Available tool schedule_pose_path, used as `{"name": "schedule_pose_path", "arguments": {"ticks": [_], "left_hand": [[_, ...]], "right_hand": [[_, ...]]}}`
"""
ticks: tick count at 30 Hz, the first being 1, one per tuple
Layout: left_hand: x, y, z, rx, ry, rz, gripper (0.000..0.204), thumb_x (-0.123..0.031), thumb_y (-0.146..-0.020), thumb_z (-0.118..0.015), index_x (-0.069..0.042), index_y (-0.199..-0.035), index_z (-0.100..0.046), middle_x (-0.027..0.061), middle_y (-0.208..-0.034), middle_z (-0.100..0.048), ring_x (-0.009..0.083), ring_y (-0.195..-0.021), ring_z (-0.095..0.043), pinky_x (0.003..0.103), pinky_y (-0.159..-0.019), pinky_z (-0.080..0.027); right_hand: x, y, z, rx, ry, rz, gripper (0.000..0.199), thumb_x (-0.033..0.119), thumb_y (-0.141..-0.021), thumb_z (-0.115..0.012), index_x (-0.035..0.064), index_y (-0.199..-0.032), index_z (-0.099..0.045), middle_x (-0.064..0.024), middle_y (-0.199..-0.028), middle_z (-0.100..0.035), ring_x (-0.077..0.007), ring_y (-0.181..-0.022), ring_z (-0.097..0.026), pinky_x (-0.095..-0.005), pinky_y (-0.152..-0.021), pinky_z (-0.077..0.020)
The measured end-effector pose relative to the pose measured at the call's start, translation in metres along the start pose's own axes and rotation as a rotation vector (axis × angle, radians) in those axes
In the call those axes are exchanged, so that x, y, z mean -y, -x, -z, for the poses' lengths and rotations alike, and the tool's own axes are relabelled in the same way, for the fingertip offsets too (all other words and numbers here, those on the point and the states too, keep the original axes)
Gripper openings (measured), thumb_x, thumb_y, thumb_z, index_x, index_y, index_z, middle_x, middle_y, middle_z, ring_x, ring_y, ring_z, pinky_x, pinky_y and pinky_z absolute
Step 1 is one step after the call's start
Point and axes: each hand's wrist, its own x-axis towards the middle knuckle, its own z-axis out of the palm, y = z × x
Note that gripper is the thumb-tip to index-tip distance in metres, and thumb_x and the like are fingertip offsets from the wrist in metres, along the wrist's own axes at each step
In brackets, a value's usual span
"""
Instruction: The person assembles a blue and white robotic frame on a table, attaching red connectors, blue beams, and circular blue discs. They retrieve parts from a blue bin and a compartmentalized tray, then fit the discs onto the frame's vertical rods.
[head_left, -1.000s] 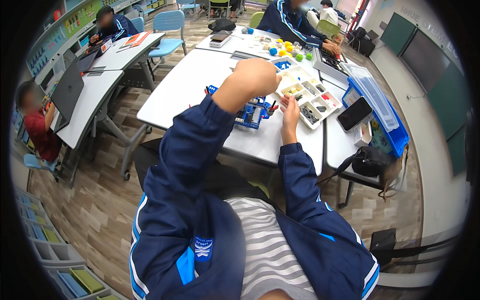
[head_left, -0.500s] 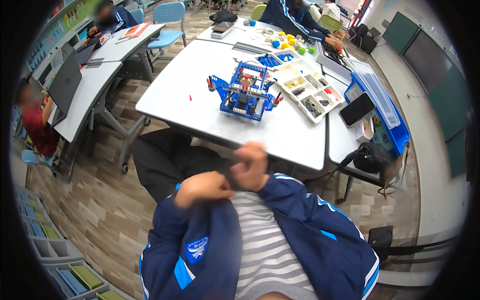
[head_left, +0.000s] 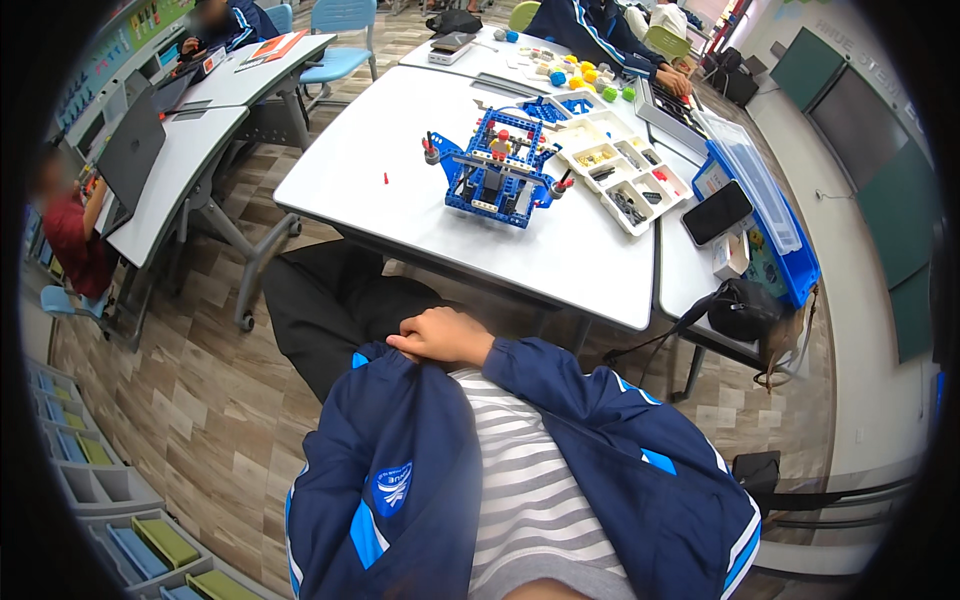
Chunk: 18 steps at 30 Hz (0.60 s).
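Note:
My right hand (head_left: pixel 443 334) lies in my lap, its fingers curled over my left hand at the end of the left sleeve (head_left: pixel 380 362). Nearly all of the left hand is hidden beneath it, so its fingers cannot be made out. On the white table (head_left: pixel 370 150) ahead, out of contact with both hands, stands a blue building-brick model (head_left: pixel 492 190) with side arms and a small red-capped figure (head_left: pixel 500 146). A small red piece (head_left: pixel 386 178) lies left of the model.
A white sorting tray (head_left: pixel 640 225) of small parts sits right of the model. Farther right are a phone (head_left: pixel 717 213), a blue bin (head_left: pixel 800 275) and a black bag (head_left: pixel 742 308). A co-worker's hand (head_left: pixel 674 80) reaches into a box at the far side. Yellow and green pieces lie nearby.
My hands, blurred and raised apart in front of my chest before, have come down into my lap. The right one now covers the left. The model and tray stay put.

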Motion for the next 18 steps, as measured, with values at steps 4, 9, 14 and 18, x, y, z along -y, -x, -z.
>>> {"name": "schedule_pose_path", "arguments": {"ticks": [4, 9, 14, 18], "left_hand": [[0.0010, 0.0010, -0.0004, -0.012, 0.011, -0.005, 0.026, -0.026, -0.096, -0.060, -0.002, -0.090, -0.069, 0.0138, -0.080, -0.068, 0.0296, -0.073, -0.066, 0.039, -0.071, -0.053], [0.0043, 0.0009, -0.0022, -0.019, 0.030, -0.005, 0.025, -0.025, -0.097, -0.060, -0.002, -0.093, -0.069, 0.0131, -0.081, -0.069, 0.0280, -0.073, -0.066, 0.038, -0.071, -0.053], [0.0071, -0.0003, -0.0018, -0.020, 0.039, -0.004, 0.024, -0.024, -0.097, -0.060, -0.002, -0.095, -0.069, 0.0123, -0.083, -0.069, 0.0265, -0.074, -0.066, 0.037, -0.072, -0.054], [0.0081, -0.0015, -0.0010, -0.021, 0.042, -0.002, 0.023, -0.023, -0.097, -0.060, -0.002, -0.097, -0.069, 0.0117, -0.085, -0.069, 0.0252, -0.075, -0.066, 0.036, -0.072, -0.054]], "right_hand": [[-0.0039, 0.0005, 0.0010, 0.038, -0.020, 0.008, 0.054, 0.057, -0.096, -0.049, 0.0117, -0.084, -0.074, -0.0052, -0.076, -0.073, -0.0300, -0.077, -0.070, -0.0412, -0.072, -0.0543], [-0.0042, 0.0011, -0.0005, 0.003, -0.021, 0.039, 0.054, 0.057, -0.097, -0.048, 0.0111, -0.086, -0.074, -0.0065, -0.078, -0.074, -0.0309, -0.078, -0.070, -0.0412, -0.072, -0.0543], [-0.0027, 0.0027, 0.0024, 0.024, -0.028, 0.009, 0.054, 0.057, -0.097, -0.048, 0.0107, -0.089, -0.075, -0.0096, -0.080, -0.074, -0.0324, -0.080, -0.070, -0.0418, -0.073, -0.0544], [0.0001, 0.0031, 0.0035, 0.033, -0.018, -0.021, 0.048, 0.050, -0.096, -0.047, 0.0140, -0.080, -0.073, -0.0065, -0.081, -0.073, -0.0303, -0.084, -0.069, -0.0426, -0.081, -0.0526]]}}
